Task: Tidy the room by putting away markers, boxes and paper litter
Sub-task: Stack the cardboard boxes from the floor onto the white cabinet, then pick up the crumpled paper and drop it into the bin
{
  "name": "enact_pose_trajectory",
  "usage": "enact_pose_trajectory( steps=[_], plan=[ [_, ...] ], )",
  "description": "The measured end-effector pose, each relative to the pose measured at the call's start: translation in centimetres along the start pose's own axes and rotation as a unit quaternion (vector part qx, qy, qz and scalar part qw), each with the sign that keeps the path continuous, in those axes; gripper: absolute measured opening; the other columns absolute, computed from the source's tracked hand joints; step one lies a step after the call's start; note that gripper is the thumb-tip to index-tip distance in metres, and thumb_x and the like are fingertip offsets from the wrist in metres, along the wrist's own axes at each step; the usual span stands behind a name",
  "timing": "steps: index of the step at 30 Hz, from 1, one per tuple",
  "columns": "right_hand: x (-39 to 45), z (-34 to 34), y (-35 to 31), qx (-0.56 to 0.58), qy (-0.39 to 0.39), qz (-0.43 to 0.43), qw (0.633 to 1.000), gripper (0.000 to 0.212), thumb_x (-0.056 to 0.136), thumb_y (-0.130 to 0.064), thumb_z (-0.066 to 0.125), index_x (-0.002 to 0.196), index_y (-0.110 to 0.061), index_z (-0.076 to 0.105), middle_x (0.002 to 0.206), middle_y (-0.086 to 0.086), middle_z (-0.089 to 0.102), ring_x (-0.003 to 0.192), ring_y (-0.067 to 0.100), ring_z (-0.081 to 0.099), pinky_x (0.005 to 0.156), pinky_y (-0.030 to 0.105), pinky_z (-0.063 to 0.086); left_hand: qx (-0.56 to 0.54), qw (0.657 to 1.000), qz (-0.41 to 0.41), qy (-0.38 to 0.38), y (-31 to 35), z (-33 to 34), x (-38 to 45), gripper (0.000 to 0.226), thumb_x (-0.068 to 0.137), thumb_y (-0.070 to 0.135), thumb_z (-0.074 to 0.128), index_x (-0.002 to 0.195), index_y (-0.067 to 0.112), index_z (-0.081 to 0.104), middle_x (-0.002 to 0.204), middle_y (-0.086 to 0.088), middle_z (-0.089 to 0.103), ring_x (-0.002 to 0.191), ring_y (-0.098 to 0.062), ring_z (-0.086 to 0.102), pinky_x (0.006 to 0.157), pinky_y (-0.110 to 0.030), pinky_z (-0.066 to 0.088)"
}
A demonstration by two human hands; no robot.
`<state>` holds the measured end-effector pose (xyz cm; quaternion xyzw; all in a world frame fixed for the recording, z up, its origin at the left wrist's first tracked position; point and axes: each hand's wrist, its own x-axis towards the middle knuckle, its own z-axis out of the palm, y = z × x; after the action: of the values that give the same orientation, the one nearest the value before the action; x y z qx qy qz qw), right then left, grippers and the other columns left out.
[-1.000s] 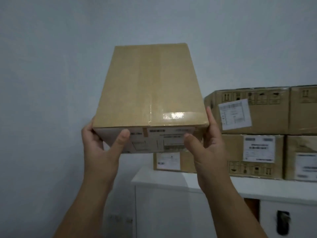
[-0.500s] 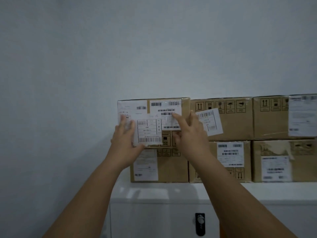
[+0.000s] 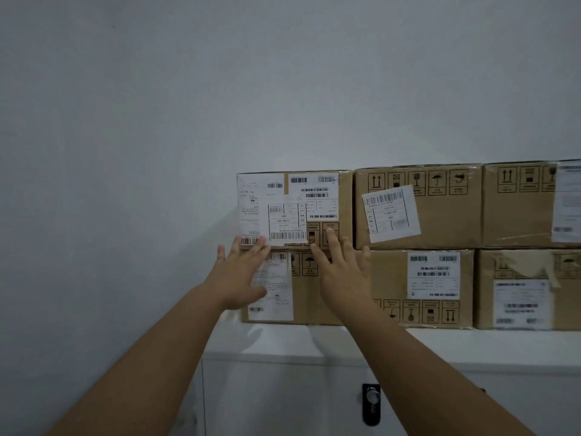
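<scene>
A cardboard box [image 3: 344,202] covered with white shipping labels sits at the top left of a two-high stack, on another labelled box [image 3: 306,297]. My left hand [image 3: 240,276] is flat with fingers spread, its fingertips at the top box's lower left edge. My right hand [image 3: 341,272] is also flat and spread, fingertips touching the top box's lower front, palm over the box below. Neither hand grips anything.
More cardboard boxes [image 3: 440,212] fill the stack to the right, out to the frame edge. The stack rests on a white cabinet [image 3: 283,344] with a black lock [image 3: 371,403] on its door. A plain wall stands behind and to the left.
A second ago both hands held the box up in the air. It now rests on the stack, and the hands have slid down its front and opened flat.
</scene>
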<state>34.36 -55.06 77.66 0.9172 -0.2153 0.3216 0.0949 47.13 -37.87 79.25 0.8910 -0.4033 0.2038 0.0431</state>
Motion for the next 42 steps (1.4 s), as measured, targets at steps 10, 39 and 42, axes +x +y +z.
enact_pose_trajectory(
  steps=[10, 39, 42],
  plan=[
    [0.3, 2.8, 0.7, 0.039, 0.03, 0.005, 0.999, 0.067, 0.098, -0.023, 0.037, 0.155, -0.03, 0.001, 0.161, 0.002, -0.021, 0.15, 0.028, -0.01, 0.117, 0.048, -0.013, -0.005, 1.0, -0.004, -0.009, 0.6, 0.0, 1.5, 0.094, 0.088, 0.04, 0.056, 0.153, 0.029, -0.012, 0.163, 0.008, -0.01, 0.148, -0.029, -0.021, 0.115, -0.054, -0.014],
    [-36.7, 12.4, 7.2, 0.128, -0.228, -0.025, 0.965, 0.043, 0.085, -0.02, 0.056, 0.127, -0.031, 0.055, 0.161, 0.005, 0.015, 0.147, 0.031, 0.012, 0.113, 0.051, 0.012, -0.24, 0.925, -0.172, -0.24, 12.6, 23.7, -33.1, 0.077, 0.095, 0.034, 0.053, 0.156, 0.021, 0.007, 0.164, -0.001, -0.009, 0.15, -0.026, -0.01, 0.12, -0.048, -0.008],
    [-41.1, 13.0, 8.1, 0.097, -0.324, 0.018, 0.941, 0.045, 0.088, -0.027, 0.053, 0.133, -0.035, 0.047, 0.163, 0.005, 0.006, 0.148, 0.03, 0.005, 0.115, 0.05, 0.011, -0.243, 0.906, -0.161, -0.308, 15.1, 26.3, -37.1, 0.077, 0.095, 0.036, 0.053, 0.156, 0.02, 0.008, 0.164, -0.003, -0.005, 0.15, -0.029, -0.008, 0.12, -0.051, -0.004]
  ],
)
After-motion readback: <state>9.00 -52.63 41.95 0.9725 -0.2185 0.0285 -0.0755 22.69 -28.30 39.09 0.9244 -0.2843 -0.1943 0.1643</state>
